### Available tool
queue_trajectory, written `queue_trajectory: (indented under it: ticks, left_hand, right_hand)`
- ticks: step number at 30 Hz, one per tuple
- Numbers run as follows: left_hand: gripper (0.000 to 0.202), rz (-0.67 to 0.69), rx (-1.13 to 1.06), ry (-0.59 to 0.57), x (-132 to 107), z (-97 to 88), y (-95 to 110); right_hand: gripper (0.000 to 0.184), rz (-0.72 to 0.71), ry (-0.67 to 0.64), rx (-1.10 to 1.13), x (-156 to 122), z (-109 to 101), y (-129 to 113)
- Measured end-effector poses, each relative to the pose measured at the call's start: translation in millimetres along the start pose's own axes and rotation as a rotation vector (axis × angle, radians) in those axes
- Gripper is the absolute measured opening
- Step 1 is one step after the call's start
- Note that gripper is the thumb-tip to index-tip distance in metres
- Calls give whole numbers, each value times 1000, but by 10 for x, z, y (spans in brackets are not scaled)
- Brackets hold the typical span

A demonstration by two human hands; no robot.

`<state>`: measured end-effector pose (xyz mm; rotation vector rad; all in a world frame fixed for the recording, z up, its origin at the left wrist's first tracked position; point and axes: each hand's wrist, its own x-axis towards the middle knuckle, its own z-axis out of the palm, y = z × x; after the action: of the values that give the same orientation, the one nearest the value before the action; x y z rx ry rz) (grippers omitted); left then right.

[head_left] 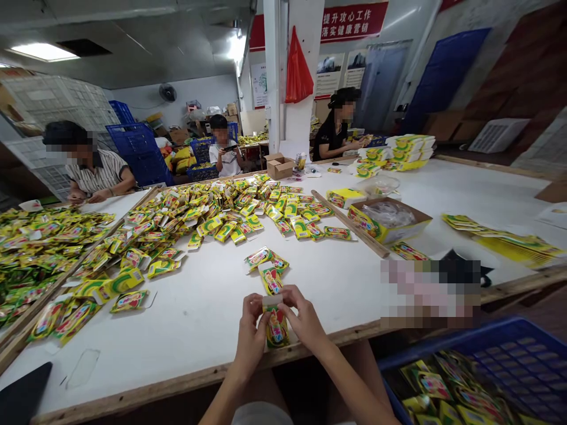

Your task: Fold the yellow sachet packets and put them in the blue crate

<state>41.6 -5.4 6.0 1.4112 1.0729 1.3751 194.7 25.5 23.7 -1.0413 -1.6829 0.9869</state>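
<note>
My left hand (250,336) and my right hand (301,319) together pinch one small yellow-green packet (276,330) at its white top flap, near the front edge of the white table (199,319). Both hands have fingers closed on it. A few similar packets (267,265) lie just beyond my hands. A large heap of the same packets (212,212) spreads across the middle and left of the table.
A blue crate (522,360) with packets stands at lower right. An open carton (390,221) and a wooden strip (349,224) sit right of the heap, flat yellow sheets (505,239) farther right. Three people sit at the table's far side. A dark object (22,395) lies at lower left.
</note>
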Motion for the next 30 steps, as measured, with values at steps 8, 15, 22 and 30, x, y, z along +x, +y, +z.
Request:
queue_trajectory:
  ticks: [8, 15, 22, 30]
  left_hand:
    - [20, -30, 81, -27, -24, -36, 142]
    - [25, -119, 23, 56, 60, -35, 98]
    - [21, -38, 80, -29, -83, -75, 76]
    - [44, -173, 382, 36, 395, -136, -42]
  right_hand:
    - [17, -83, -44, -4, -103, -6, -77]
    - [18, 49, -31, -64, 47, 3, -92]
    - [18, 53, -86, 81, -92, 69, -28]
    - [30, 102, 258, -414, -579, -1065, -253]
